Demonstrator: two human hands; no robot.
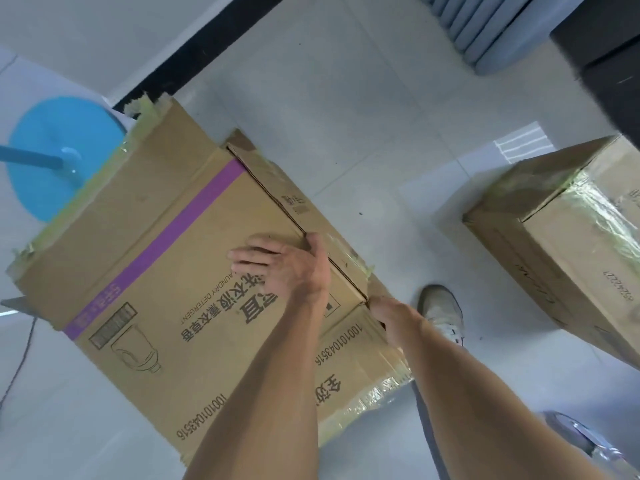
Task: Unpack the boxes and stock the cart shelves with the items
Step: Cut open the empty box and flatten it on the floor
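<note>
A large brown detergent box with a purple stripe and printed text lies on the tiled floor in front of me. My left hand rests flat on its top face, thumb hooked over the right edge of the flap. At the box's near right corner my right hand has its fingers curled under the flap edge and partly hidden. A second taped cardboard box sits closed on the floor to the right.
A round blue stand base with a blue pole stands at the left, behind the box. My shoe is between the two boxes. A grey ribbed cushion and dark furniture lie at the far right.
</note>
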